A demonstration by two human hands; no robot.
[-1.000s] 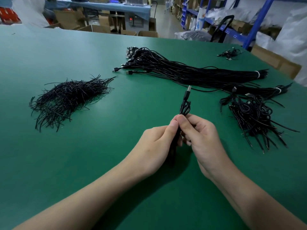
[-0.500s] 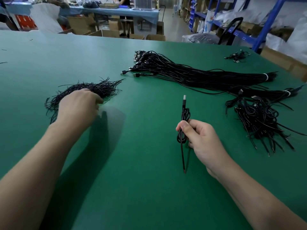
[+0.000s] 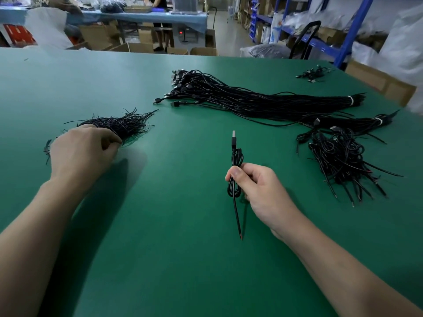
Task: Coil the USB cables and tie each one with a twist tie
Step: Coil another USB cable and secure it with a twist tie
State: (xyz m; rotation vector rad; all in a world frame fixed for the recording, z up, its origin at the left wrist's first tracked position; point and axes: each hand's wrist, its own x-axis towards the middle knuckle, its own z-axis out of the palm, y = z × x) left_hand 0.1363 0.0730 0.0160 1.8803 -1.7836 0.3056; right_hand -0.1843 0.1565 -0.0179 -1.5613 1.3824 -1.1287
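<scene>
Right hand [image 3: 258, 188] gripped coiled USB cable [image 3: 233, 143], plug up. Left hand [image 3: 80, 154] sat on twist tie pile [image 3: 128, 125], fingers curled; whether it pinched a tie, unclear.

**Left hand leaves the cable for the ties**

The left hand [image 3: 80, 154] has let go of the coiled USB cable [image 3: 235, 170] and crossed to the pile of twist ties [image 3: 123, 125] — its fingers now curl into the pile's near edge. The right hand [image 3: 258, 188] grips the coil alone, the cable's straight tail now showing below it.
</scene>
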